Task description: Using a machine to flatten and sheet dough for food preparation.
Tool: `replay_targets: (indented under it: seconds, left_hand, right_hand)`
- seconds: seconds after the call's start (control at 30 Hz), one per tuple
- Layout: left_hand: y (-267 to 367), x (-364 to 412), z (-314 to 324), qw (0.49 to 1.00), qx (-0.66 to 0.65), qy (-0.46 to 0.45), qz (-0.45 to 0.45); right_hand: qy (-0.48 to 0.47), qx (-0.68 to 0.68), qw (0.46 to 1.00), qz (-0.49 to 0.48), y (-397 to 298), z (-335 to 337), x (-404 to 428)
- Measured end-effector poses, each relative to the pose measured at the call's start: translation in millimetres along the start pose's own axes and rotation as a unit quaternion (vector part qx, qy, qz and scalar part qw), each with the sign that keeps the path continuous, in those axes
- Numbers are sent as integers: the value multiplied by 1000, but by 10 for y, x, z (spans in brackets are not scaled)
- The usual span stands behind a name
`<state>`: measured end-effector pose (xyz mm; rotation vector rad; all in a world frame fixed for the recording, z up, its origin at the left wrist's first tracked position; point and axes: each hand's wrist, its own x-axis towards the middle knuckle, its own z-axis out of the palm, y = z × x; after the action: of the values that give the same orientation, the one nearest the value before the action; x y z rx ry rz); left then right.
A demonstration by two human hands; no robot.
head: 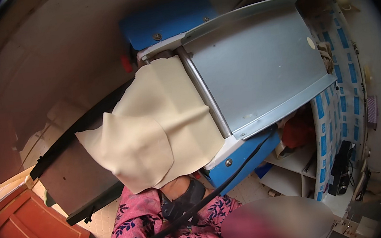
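Note:
A large, pliable beige sheet (184,127), possibly leather, lies across a blue-sided roller machine (246,164), its near-left part folded over as a flap. One edge of the sheet runs along a steel roller (205,92). What seems to be my right hand (175,188), with a black strap at the wrist, reaches under the near edge of the sheet; its fingers are hidden. On the left, a pink patterned sleeve (136,211) runs up to the sheet. My left hand is not visible, and a small bump shows in the flap above.
A grey metal tray (258,64) extends right from the roller. Left of the sheet is a dark-edged plate (80,179). A black cable (243,169) crosses in front of me. An orange-red panelled door (40,233) stands at lower left, white shelving (290,174) at right.

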<state>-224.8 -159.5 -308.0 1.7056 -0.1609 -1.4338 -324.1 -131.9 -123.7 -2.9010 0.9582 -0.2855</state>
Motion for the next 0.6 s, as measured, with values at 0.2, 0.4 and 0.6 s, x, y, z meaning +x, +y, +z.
replay_targets:
  seconds: [0.2,0.4,0.6]
  left_hand:
    - [155,-370,-617,981,-194,-15,-20]
    - [960,-1403,-1775,979,-70,176,81]
    - [1543,-1946,-1887,925,35,254,282]
  right_hand:
    - [29,-76,997,-1,16,126,-42]
    - [29,120,988,88,103,374,-65]
    - [108,229,951,176,217,264,49]
